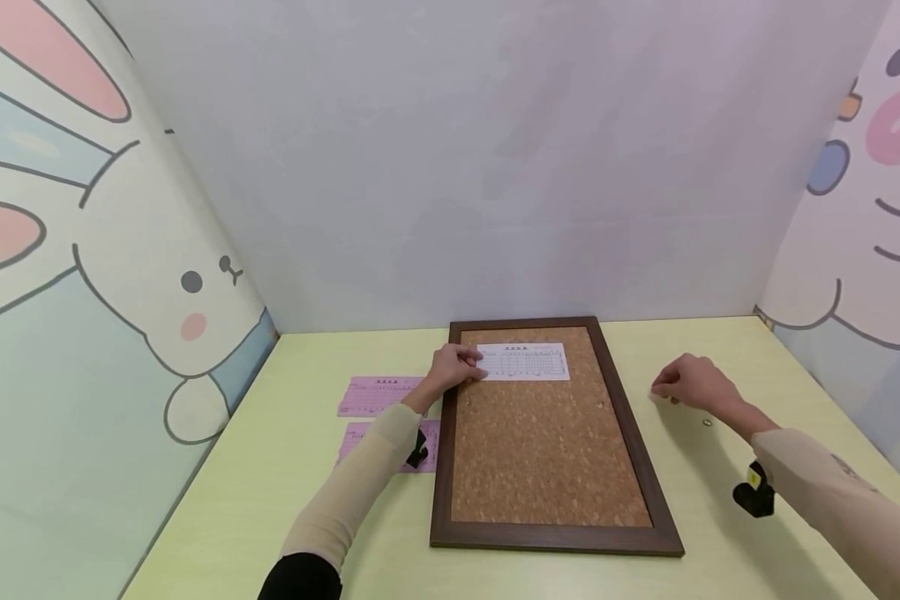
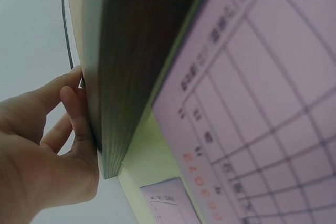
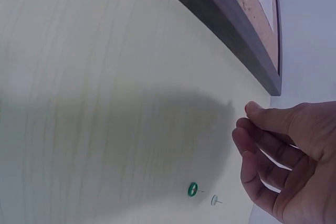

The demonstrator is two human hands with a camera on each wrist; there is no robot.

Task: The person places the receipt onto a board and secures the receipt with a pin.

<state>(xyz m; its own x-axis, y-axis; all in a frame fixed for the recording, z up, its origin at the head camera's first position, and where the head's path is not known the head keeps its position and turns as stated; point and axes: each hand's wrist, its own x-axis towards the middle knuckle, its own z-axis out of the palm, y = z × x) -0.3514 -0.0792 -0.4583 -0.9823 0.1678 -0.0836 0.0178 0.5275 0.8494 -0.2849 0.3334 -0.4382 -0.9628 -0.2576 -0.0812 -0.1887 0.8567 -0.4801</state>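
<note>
Lying flat near the far end of the cork board (image 1: pixel 540 454), one white slip (image 1: pixel 525 364); its left edge is held by the thumb and fingers of the left hand (image 1: pixel 453 369), presumably so that slipping on the cork is prevented; its long axis is set left to right, across the board's own length, with the printed heading turned to the far edge, so that upright reading is allowed from the person's side; one right hand (image 1: pixel 696 385), held above the counter (image 1: pixel 240 475) and apart from the dark frame (image 1: pixel 555 536), thumb and fingertips brought narrowly together; whether anything small is pinched there cannot be told; one green pin (image 3: pixel 193 189) and one pale pin (image 3: pixel 214 200), laid side by side near that hand, probably for easy reach; two pink slips (image 1: pixel 378 396), placed left of the board, long axes likewise left to right, the nearer one partly covered by the left sleeve (image 1: pixel 367 479)
</note>
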